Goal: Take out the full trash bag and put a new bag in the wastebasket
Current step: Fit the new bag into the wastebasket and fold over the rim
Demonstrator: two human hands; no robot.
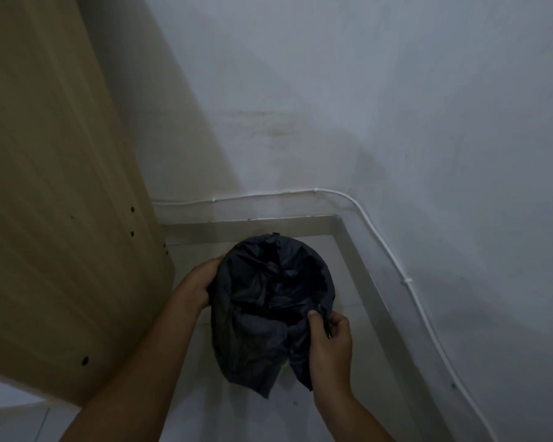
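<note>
A black trash bag [256,317] is spread over the wastebasket, which stands on the floor in the room's corner and is hidden under the plastic. The bag's mouth is open and crumpled inward, and loose plastic hangs down the near side. My left hand [195,287] grips the bag's edge at the left of the rim. My right hand [328,339] pinches the bag's edge at the near right, thumb on top.
A tall wooden cabinet side [55,193] stands close on the left. White walls [396,106] meet behind the basket, with a grey skirting [369,275] and a thin white cable [422,317] along them. Light floor tiles [221,409] lie below.
</note>
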